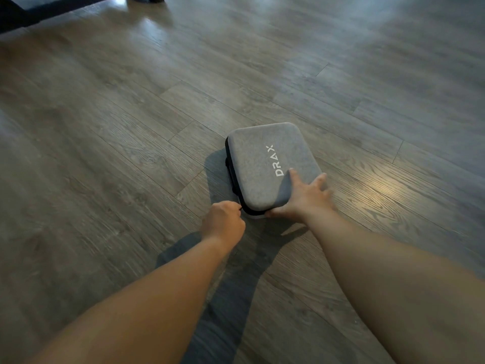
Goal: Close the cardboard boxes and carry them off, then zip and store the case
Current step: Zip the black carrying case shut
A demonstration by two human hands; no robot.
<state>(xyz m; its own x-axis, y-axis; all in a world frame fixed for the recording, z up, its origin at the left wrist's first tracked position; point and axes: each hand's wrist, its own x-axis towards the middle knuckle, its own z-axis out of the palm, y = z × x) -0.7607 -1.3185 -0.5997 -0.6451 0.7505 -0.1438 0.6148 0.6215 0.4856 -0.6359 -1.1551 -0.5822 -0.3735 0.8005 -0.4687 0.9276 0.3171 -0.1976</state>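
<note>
Grey felt-covered hard case with rounded corners and white "DRAX" lettering (pixel 271 165) lies flat on the grey wood-plank floor (pixel 105 127), roughly mid-floor, lid down. Black zipper band and a black handle (pixel 228 171) show along its left edge. Left hand (pixel 223 222) is curled into a fist at the case's near-left corner, pinching a small black zipper pull (pixel 240 209). Right hand (pixel 304 197) is spread flat, fingers straight, pressing on the lid's near-right corner with the thumb under the near edge. Dark furniture base (pixel 39 9) sits at the floor's far-left corner.
</note>
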